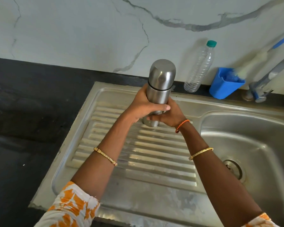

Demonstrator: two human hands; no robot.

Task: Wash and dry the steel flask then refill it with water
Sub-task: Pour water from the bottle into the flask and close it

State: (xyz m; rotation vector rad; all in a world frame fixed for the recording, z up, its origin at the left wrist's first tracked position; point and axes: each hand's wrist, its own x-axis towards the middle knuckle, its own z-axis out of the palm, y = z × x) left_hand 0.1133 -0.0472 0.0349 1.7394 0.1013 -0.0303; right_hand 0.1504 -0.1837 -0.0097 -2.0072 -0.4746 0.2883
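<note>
Sleeves (72,208): white cloth with an orange print, at the near edge, one on each arm.

Bangles (105,156): gold, one on each forearm; an orange thread band (182,126) sat at the right wrist.

Drainboard (138,154): ribbed steel, set into a dark tabletop (23,128), dull and stained in patches.

Sink basin (246,145): steel, to the right of the drainboard, with a round drain (234,167) at its bottom. No standing water could be made out in it.

Steel flask (159,89): upright over the far part of the drainboard, domed cap on, a dark seam ringing it below the cap. Whether its base touched the ribs could not be told. Contents hidden by the closed cap.

Left hand (143,107): wrapped round the flask's middle, thumb lying across the front.

Right hand (167,115): curled round the lower body of the flask, just under the left hand, fingers reaching across beneath it.

Plastic bottle (200,66): clear, ribbed, green cap on, standing at the wall behind the sink rim; it looked empty.

Blue tub (225,86): right of the bottle, holding a long brush (259,58) with pale bristles and a blue handle that leaned up and to the right.

Tap (269,76): steel, at the far right, its base on the sink rim beside the tub.

Wall (72,30): pale marble-look panel with grey veins.
</note>
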